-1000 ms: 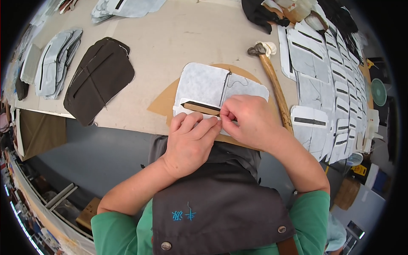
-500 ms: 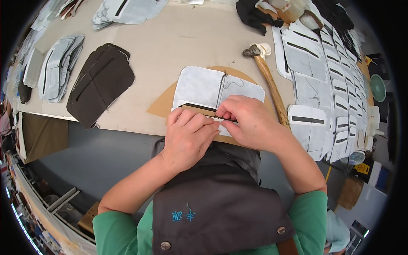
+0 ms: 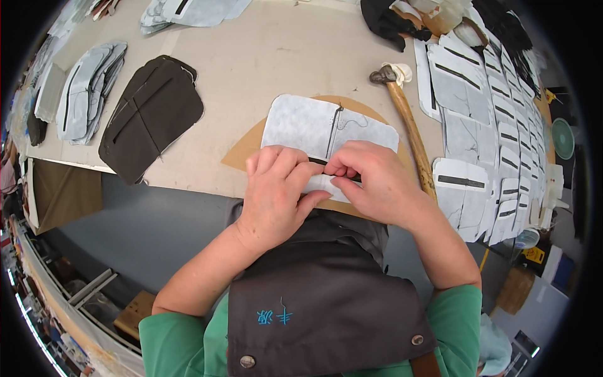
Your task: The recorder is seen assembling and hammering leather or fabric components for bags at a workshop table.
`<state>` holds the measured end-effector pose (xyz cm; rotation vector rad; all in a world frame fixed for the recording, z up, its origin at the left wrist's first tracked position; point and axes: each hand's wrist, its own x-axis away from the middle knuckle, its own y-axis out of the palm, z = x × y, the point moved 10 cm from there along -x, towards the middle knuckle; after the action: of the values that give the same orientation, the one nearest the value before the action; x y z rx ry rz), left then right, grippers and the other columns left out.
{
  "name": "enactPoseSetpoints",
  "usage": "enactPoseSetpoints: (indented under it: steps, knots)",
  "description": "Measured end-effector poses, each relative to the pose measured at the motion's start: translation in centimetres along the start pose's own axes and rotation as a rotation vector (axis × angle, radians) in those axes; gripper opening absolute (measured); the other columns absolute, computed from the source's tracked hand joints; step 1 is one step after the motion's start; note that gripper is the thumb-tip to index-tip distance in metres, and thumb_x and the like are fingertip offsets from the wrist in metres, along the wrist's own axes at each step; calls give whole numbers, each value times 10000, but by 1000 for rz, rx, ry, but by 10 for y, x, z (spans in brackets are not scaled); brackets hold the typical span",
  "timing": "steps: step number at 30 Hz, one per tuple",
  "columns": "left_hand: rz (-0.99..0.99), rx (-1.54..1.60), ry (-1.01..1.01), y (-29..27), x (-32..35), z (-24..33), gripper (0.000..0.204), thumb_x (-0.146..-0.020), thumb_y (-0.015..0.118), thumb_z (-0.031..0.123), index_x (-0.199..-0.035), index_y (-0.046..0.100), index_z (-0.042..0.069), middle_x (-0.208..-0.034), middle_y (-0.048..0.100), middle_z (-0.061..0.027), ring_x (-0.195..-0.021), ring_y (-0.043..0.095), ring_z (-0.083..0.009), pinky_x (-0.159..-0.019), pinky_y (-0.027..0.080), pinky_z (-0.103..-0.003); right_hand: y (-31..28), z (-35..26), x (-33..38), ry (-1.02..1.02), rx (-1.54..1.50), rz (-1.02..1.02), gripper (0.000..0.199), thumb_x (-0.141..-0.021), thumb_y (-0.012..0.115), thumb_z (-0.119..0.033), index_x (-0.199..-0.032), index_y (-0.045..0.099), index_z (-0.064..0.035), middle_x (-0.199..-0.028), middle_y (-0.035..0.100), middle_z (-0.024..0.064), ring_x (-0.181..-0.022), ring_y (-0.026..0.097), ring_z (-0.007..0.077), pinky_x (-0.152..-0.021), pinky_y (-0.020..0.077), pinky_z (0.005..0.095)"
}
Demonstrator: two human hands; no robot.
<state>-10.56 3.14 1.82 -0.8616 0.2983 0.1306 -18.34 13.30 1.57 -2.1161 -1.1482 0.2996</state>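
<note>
A pale grey fabric panel (image 3: 298,122) with a dark seam and a loose thread lies on a brown sheet (image 3: 242,147) at the table's near edge. Across its near part runs a dark strip (image 3: 318,161), largely covered by my hands. My left hand (image 3: 274,188) rests over the panel's left side, its fingers bent across the strip and its thumb held apart on the near side. At the strip's right part my right hand (image 3: 375,180) is closed, thumb and forefinger pinching at the panel. Exactly what lies between those fingertips is hidden.
A hammer (image 3: 409,132) with a wooden handle lies right of the panel. Rows of similar pale panels (image 3: 461,204) cover the table's right side. A dark fabric stack (image 3: 151,113) and pale stacks (image 3: 80,103) are at left. Black cloth (image 3: 383,22) lies at the far right.
My left thumb has spread away from its fingers, which now reach farther over the strip. A brown band visible beside them is now covered. My right hand keeps its pinch; the view has shifted slightly.
</note>
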Motion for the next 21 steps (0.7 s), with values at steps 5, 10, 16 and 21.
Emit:
enactPoseSetpoints:
  steps: [5, 10, 16, 21]
  knots:
    - [-3, -25, 43, 0, 2, 2, 312, -765, 868, 202, -1030, 721, 127, -1083, 599, -20, -1100, 548, -271, -951, 389, -421, -1, -22, 15, -184, 146, 147, 100, -845, 695, -6, -940, 697, -36, -925, 679, 103, -891, 660, 318, -745, 528, 432]
    - [13, 0, 95, 2, 5, 1, 366, -735, 886, 190, -1076, 762, 147, -1048, 596, -3, -1066, 530, -260, -921, 370, -410, -6, -14, 19, -181, 59, 163, 136, -847, 704, 15, -969, 703, -45, -942, 644, 107, -936, 647, 335, -770, 531, 437]
    - [1, -16, 81, 2, 1, 6, 403, -734, 878, 189, -1121, 767, 168, -1022, 584, -3, -1068, 535, -260, -927, 367, -417, -7, -8, 21, -103, 92, 87, 180, -840, 722, 14, -1007, 690, -43, -955, 642, 108, -951, 643, 343, -784, 530, 446]
    - [-30, -129, 128, 6, 4, 11, 383, -756, 863, 203, -1125, 762, 174, -1039, 585, -8, -1084, 539, -262, -935, 370, -425, -5, -9, 27, -158, 110, 133, 218, -818, 713, 26, -1024, 692, -44, -962, 638, 109, -937, 635, 334, -787, 530, 434]
